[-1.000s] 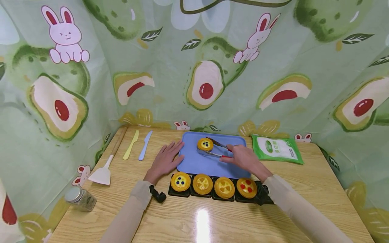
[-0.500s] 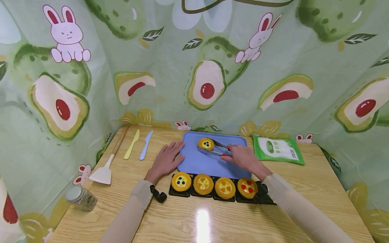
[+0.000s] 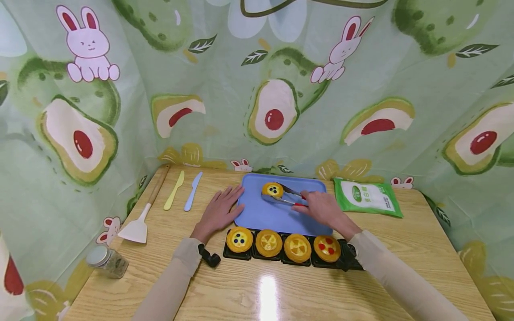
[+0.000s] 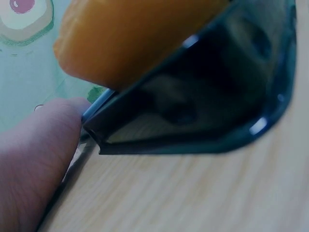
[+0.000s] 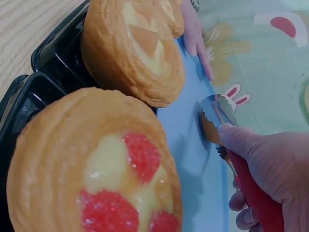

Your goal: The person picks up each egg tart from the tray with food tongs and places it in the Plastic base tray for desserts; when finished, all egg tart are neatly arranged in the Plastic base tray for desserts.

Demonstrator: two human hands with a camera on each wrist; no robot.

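Over the last second almost nothing has shifted: the right hand (image 3: 323, 209) has kept its fingers clenched round the red-handled metal tongs (image 3: 290, 196), whose tips bracket the round yellow tart with dark blueberry dots (image 3: 272, 190). That tart has stayed on the flat blue plastic tray (image 3: 277, 216), at about 12 o'clock on its surface near the far rim. It has slid only a touch, so the tart looks set down with the tongs not yet drawn away.

The left hand (image 3: 220, 212) lies flat, fingers released, at the tray's 9 o'clock edge.

Open room on the tray lies toward 6 o'clock, short of the black plastic row of four tarts (image 3: 283, 246) touching its near edge. The green and white pouch (image 3: 367, 196) sits just beside the tray at 3 o'clock on the wooden table (image 3: 281, 294).
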